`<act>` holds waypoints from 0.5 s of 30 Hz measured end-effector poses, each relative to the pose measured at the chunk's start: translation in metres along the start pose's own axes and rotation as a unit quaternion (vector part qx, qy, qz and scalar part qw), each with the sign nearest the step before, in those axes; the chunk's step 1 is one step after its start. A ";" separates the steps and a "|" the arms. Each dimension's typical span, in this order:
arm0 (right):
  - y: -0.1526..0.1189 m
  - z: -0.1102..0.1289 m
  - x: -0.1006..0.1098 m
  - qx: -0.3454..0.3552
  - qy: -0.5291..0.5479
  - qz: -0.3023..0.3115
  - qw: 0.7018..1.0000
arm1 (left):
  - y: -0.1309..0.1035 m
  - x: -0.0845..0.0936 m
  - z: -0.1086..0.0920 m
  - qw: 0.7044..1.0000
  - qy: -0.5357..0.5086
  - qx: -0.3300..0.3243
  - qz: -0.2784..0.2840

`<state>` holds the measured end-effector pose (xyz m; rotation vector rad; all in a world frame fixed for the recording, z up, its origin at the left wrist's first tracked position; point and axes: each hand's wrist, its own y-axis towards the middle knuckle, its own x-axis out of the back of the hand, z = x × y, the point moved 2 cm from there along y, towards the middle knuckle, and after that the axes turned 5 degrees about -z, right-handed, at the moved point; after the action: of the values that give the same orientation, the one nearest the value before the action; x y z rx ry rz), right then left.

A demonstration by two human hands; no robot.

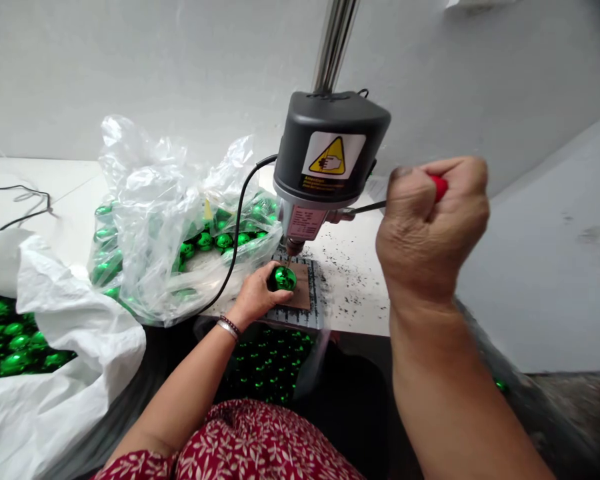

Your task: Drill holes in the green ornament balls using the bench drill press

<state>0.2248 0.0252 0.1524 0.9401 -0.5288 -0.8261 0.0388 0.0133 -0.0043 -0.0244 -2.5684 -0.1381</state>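
My left hand (257, 293) grips a shiny green ball (284, 279) between thumb and fingers. The ball rests on a brown board (303, 293) laid over the drill press base (320, 313). Directly above it is the chuck (294, 247) of a small black drill press (333, 147), its thin bit reaching down to the ball; whether it has entered the ball I cannot tell. Raised at the right, my right hand (433, 227) is wrapped round the red knob (439, 189) of the drill press lever (370, 207).
A clear plastic bag (153, 233) of green balls lies left on the white table (367, 313). A white sack (80, 313) with more balls stands at the lower left. Balls fill another bag (270, 363) below the table edge. A black cable (240, 220) hangs beside the drill; dark shavings lie right of it.
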 end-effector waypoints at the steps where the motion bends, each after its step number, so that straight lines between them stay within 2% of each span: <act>1: 0.003 0.000 -0.001 -0.008 -0.006 0.004 1.000 | -0.004 0.003 -0.001 1.000 0.000 -0.009 0.001; 5: 0.003 0.000 -0.002 -0.025 -0.009 0.002 1.000 | -0.023 0.016 -0.004 0.999 -0.008 -0.022 0.030; 11: 0.002 -0.001 -0.001 -0.044 -0.012 0.026 0.999 | -0.044 0.033 -0.009 0.992 -0.016 -0.059 0.111; 13: 0.003 -0.001 -0.001 -0.055 -0.010 0.036 0.998 | -0.045 0.043 -0.010 0.993 -0.007 -0.062 0.099; 15: 0.003 -0.002 -0.001 -0.061 -0.008 0.039 0.997 | -0.037 0.058 -0.010 0.998 0.016 -0.063 0.023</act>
<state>0.2265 0.0282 0.1544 0.7961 -0.5209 -0.7869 -0.0059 -0.0255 0.0318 -0.1273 -2.5213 -0.2804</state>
